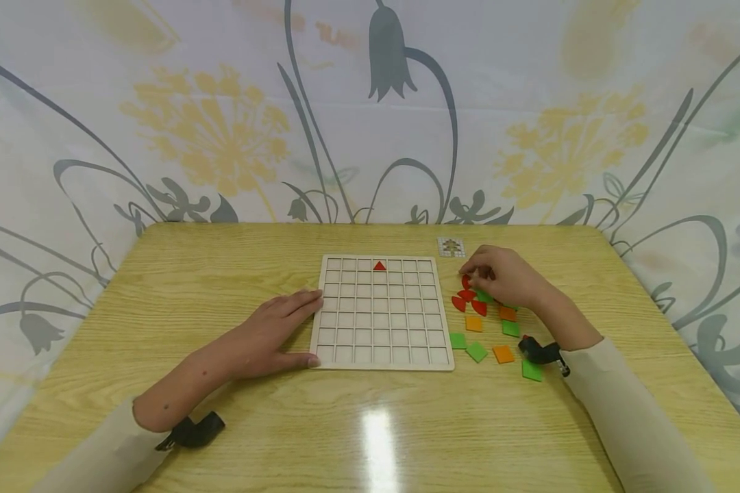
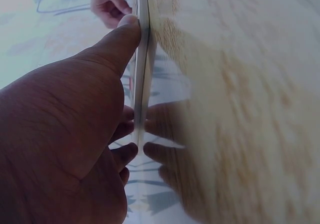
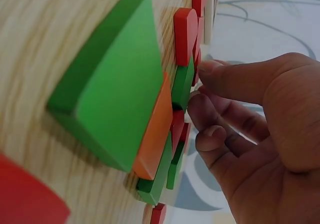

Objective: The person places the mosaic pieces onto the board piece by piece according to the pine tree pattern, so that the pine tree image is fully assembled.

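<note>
Table: wood-grain top [image 1: 284, 424], carrying everything below
Grid board: pale, seven by seven cells [image 1: 380, 320], flat, mid-table, between the two hands
Left hand: at the board's left edge [image 1: 265, 339]; fingers extended, tips touching that edge, thumb spread away from them and resting at the near left corner
Right hand: above the loose pieces, right of the board [image 1: 499, 274]; fingers bent, thumb close to forefinger; cannot tell whether a piece is clamped between them
Pattern card: small, printed [image 1: 451, 247], beyond the board's far right corner, near the right fingertips
Squares: green ones [image 1: 477, 352] and orange ones [image 1: 475, 324], scattered below the right hand and wrist
Red pieces: curved-edged [image 1: 459, 303], clustered just below the right fingertips, one directly at thumb and forefinger
Red triangle: top row, middle cell [image 1: 379, 266], well apart from both hands
</note>
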Available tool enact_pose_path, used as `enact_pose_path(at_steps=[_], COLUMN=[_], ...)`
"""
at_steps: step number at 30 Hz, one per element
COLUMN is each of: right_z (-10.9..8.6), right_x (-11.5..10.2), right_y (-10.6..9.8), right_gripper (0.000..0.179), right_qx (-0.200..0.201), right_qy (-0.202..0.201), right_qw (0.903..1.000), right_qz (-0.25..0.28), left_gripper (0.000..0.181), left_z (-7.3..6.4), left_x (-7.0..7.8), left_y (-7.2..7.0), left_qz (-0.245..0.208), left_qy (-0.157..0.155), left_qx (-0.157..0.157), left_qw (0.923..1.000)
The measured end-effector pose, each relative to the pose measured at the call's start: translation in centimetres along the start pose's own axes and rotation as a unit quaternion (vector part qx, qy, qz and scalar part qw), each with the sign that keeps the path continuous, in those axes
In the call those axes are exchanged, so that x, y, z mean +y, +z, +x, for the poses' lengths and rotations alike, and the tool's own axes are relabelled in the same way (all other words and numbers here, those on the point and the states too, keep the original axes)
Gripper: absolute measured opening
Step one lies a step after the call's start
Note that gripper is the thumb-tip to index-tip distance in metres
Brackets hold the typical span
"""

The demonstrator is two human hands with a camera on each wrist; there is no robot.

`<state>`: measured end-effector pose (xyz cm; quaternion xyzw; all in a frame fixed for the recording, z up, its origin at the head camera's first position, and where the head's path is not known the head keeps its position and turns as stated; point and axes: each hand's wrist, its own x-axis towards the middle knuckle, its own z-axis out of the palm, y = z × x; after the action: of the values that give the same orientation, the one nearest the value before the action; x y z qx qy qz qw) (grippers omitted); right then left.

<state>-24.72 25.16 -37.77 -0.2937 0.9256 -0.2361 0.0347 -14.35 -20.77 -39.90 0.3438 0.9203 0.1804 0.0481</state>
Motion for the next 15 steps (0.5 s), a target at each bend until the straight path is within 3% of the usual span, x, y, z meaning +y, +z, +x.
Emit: enact_pose_path(at_steps=[9,15], right_z=[0.15,0.05], right_x=[0.40,0.29], right_y=[0.13,0.22], right_gripper=[0.015,0.017], right_qx=[0.000,-0.006], right_qy=[-0.032,-0.016], right_qw=[0.9994,0.9996], right_qz=[-0.011,-0.021], left_gripper=[0.093,0.093], left_z=[-0.11,-0.10], left_x=[-0.01,0.07], left_y=[0.05,0.06], left_qz=[0.004,0.003], left_qy=[0.002,0.007], left_qx=[0.004,0.008], left_qw=[1.0000,0.9999])
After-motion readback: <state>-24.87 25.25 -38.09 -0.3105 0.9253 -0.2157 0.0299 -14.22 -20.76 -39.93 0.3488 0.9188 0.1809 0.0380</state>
